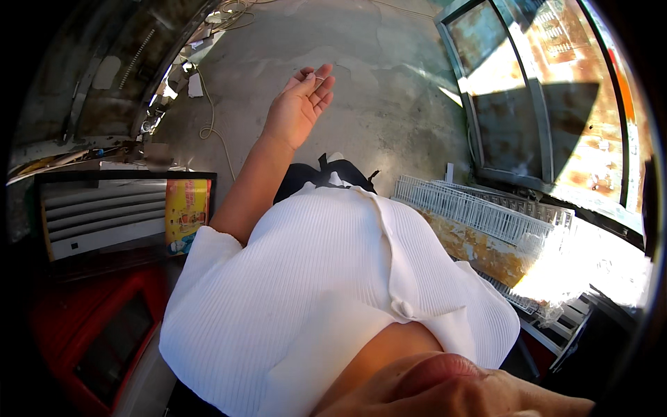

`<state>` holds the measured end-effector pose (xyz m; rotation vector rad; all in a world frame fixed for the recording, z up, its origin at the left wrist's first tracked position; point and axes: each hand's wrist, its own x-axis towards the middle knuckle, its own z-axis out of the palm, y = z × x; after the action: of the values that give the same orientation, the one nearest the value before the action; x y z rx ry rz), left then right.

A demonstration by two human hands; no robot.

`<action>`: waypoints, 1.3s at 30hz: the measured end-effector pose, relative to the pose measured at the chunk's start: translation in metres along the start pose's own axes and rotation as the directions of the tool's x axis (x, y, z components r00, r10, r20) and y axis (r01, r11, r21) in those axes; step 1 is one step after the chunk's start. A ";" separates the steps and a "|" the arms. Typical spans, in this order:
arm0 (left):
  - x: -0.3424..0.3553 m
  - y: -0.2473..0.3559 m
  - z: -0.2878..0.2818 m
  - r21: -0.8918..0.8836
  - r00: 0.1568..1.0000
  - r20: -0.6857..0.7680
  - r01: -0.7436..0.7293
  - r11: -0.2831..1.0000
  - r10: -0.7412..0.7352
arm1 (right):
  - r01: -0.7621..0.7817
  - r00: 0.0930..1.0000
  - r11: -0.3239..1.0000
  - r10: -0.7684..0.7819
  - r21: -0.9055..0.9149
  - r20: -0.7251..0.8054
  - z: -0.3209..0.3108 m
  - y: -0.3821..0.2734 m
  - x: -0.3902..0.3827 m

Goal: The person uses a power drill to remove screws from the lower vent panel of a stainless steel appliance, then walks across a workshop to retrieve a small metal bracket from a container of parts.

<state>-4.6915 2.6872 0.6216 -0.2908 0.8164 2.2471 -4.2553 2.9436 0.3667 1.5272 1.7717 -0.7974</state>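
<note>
My left hand reaches out over the grey concrete floor, palm turned partly up. Its fingers curl toward the thumb, and a thin pale sliver shows between them, too small to name. Nothing else touches that hand. My right hand is out of view.
To the left stand a dark-framed appliance panel with a yellow label and a red cabinet. White wire racks are stacked at the right, near glass-panelled doors. A pale cable trails across the floor at left.
</note>
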 end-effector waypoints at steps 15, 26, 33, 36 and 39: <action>0.472 0.113 0.093 0.087 0.996 -0.057 0.071 0.994 -0.066 | 0.189 0.946 0.955 -0.114 0.228 -0.305 -0.260 -0.494 0.249; 0.831 0.218 0.254 0.267 1.000 -0.002 0.022 0.964 -0.023 | -0.352 0.906 0.900 0.258 0.258 0.336 -0.270 -0.558 0.323; 1.068 0.168 0.375 0.227 0.909 0.074 0.386 0.894 -0.411 | -0.187 0.973 0.941 0.138 0.281 0.187 -0.479 -0.746 0.539; 1.131 0.178 0.438 0.276 0.924 0.111 0.326 0.904 -0.367 | 0.162 0.984 0.902 -0.119 0.399 -0.131 -0.664 -0.920 0.635; 1.261 0.184 0.462 0.259 0.956 -0.065 0.292 0.921 -0.285 | 0.401 0.865 0.836 -0.210 0.376 -0.455 -0.826 -1.059 0.707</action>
<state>-5.7101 3.5768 0.5319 -0.2921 1.0078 1.8382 -5.4505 3.8775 0.3247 1.8260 2.2976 -1.2085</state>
